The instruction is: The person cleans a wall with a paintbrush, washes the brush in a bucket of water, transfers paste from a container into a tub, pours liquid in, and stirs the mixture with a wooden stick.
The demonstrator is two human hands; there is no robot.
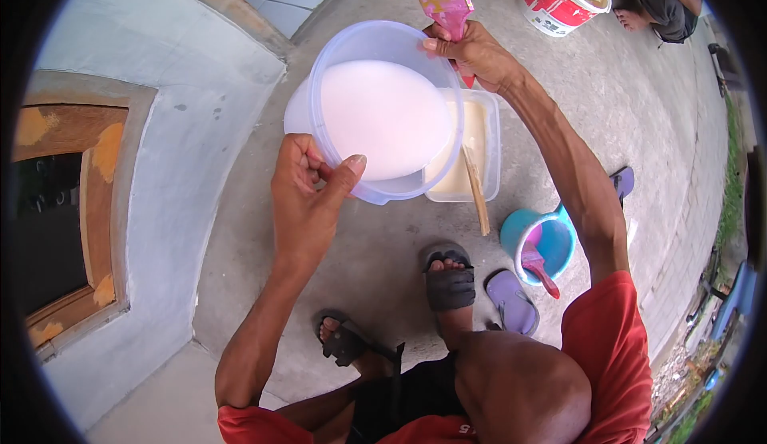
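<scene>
A translucent plastic tub [299, 110] is tilted in front of me, with pale pinkish-white liquid [385, 120] inside. My left hand [315, 180] grips its near rim, thumb over the edge. At the far right rim, my right hand [483, 57] holds the tub and also a paintbrush [449, 11] with a pink-stained handle, bristles pointing away from me. Below the tub, partly hidden by it, a clear rectangular container [491, 136] of cream-coloured paint sits on the floor. A wooden stick [476, 192] leans out of that container.
A turquoise dipper [518, 224] holding a pink brush [539, 267] stands right of my feet, near a purple flip-flop [513, 302]. A red-and-white bucket [563, 1] stands farther off, beside another person [667, 5]. A painted wall [180, 156] with a wooden-framed opening rises at left.
</scene>
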